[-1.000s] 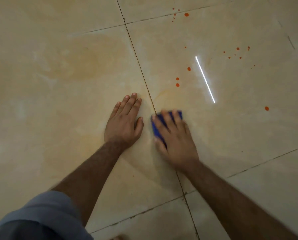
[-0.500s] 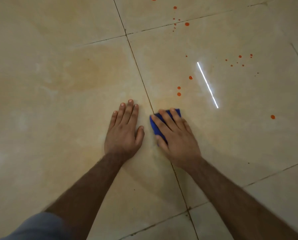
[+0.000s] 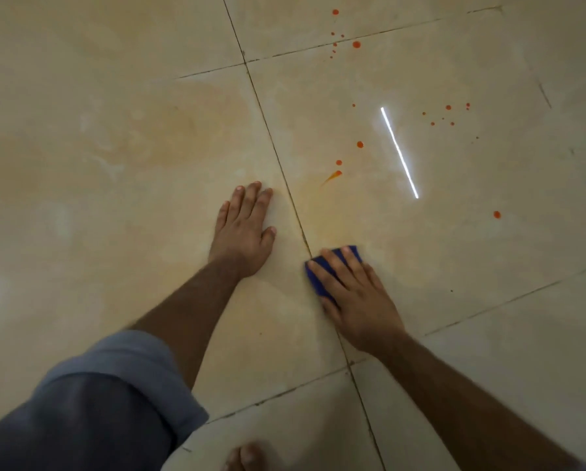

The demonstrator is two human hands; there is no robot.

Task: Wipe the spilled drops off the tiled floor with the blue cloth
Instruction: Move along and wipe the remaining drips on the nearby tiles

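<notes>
My right hand (image 3: 356,294) presses flat on the folded blue cloth (image 3: 318,271), which lies on the beige tiled floor (image 3: 114,164) just right of a grout line; only the cloth's far and left edges show. My left hand (image 3: 244,229) rests flat on the tile to the left, fingers together, holding nothing. Beyond the cloth, a smeared orange drop (image 3: 334,175) trails a faint orange streak toward my right hand. Round orange drops (image 3: 359,144) dot the tile farther away, with a cluster (image 3: 448,113) at the far right and one drop (image 3: 496,214) to the right.
More orange drops (image 3: 356,44) lie on the far tile past the cross grout line. A bright white light reflection (image 3: 399,153) streaks the tile. My grey-blue sleeve (image 3: 97,402) fills the lower left, and toes (image 3: 247,457) show at the bottom edge.
My right hand has pulled the cloth back toward me, leaving one nearby drop smeared into a streak. The left hand stays planted. The view has shifted.
</notes>
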